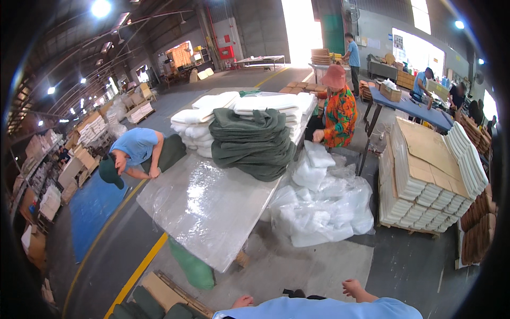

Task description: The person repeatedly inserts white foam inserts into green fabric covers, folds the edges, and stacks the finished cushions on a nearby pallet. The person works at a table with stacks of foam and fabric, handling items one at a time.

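Hanging empty, right hand [355, 288] fingers loose, left hand [243, 302] curled, near glossy plastic-covered table [207, 207], dark-green folded stack [254, 142].

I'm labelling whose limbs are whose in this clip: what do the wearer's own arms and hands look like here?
Only a little shows at the lower edge. The left hand and right hand are bare: no gloves, rings or watch visible. Below them runs a light blue garment with a small dark patch at its top edge. The forearms are hidden, so sleeve length cannot be told.

Glossy clear plastic sheet [204, 204] on table; matt green cloth stack [254, 143]; corrugated cardboard [425, 154].
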The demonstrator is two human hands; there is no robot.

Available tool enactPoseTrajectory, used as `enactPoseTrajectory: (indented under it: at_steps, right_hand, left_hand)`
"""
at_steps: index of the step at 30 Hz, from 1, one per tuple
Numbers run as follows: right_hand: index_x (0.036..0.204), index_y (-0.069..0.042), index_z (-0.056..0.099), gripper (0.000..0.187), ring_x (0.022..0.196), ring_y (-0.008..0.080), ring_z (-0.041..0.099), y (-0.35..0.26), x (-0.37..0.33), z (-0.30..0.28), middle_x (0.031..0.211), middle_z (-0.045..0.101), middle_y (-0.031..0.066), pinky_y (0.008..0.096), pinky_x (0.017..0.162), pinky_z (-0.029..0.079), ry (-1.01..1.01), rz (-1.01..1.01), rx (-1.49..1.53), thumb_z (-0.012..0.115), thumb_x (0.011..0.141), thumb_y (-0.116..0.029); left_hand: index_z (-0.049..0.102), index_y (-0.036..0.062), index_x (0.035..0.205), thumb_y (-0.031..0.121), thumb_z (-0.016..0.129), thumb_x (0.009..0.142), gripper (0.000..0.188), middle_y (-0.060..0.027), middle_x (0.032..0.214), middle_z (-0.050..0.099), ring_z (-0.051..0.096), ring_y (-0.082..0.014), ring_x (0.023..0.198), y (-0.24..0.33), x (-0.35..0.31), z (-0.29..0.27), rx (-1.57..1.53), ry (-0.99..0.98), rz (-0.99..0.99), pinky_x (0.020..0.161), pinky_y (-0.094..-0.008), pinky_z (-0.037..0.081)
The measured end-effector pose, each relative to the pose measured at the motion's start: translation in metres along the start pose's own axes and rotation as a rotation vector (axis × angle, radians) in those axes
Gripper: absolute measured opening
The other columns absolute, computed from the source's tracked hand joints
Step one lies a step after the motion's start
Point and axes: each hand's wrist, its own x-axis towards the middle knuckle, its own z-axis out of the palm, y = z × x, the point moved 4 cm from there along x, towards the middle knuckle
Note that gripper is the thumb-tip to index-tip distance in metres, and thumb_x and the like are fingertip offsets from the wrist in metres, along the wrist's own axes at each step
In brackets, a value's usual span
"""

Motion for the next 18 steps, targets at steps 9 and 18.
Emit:
enactPoseTrajectory:
  at_steps: [9, 18]
  right_hand:
    - [0.126, -0.004, 0.063, 0.029, 0.080, 0.0342, 0.076, -0.092, 0.083, -0.041, 0.101, 0.074, 0.0186, 0.0499, 0.059, 0.056, 0.076, -0.031, 0.185, 0.058, 0.098, -0.008]
    - [0.113, -0.001, 0.077, 0.028, 0.060, 0.0131, 0.059, -0.379, 0.056, 0.151, 0.072, 0.066, 0.0044, 0.0310, 0.052, 0.047, -0.324, -0.622, 0.017, 0.062, 0.101, -0.022]
  left_hand:
    - [0.062, 0.0063, 0.141, 0.044, 0.070, 0.100, 0.056, -0.0058, 0.112, 0.076, 0.073, -0.0193, 0.094, 0.093, 0.075, -0.028, -0.116, 0.128, -0.032, 0.082, -0.0342, 0.058]
    - [0.063, 0.0040, 0.138, 0.036, 0.065, 0.105, 0.046, -0.0076, 0.106, 0.076, 0.073, -0.0187, 0.094, 0.142, 0.131, -0.114, -0.320, 0.126, 0.006, 0.087, -0.0331, 0.058]
